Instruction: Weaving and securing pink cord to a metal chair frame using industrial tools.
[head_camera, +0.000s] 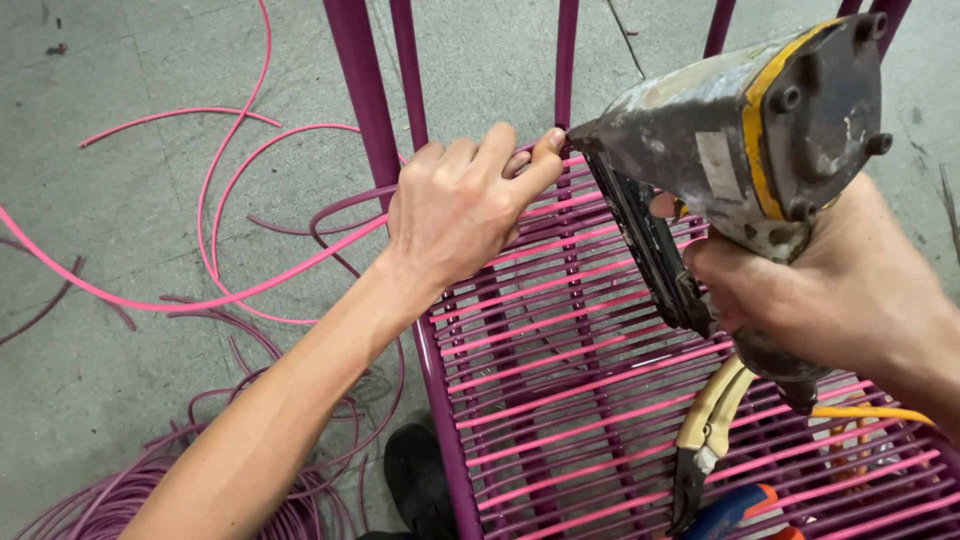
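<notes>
My left hand (455, 205) pinches a pink plastic cord (250, 285) against the rail of a purple metal chair frame (365, 90). The frame's seat (560, 400) is woven with pink and purple cords. My right hand (830, 290) grips a worn grey and yellow pneumatic staple gun (740, 150). Its nose touches the frame right beside my left thumb and fingertips.
Cream-handled pliers (705, 430) and a blue-and-orange tool (740, 510) lie on the woven seat. A yellow hose (870, 412) trails from the gun. Loose pink cord loops over the grey concrete floor (120, 200); a purple cord coil (110, 500) lies lower left. A black shoe (415, 480) shows below.
</notes>
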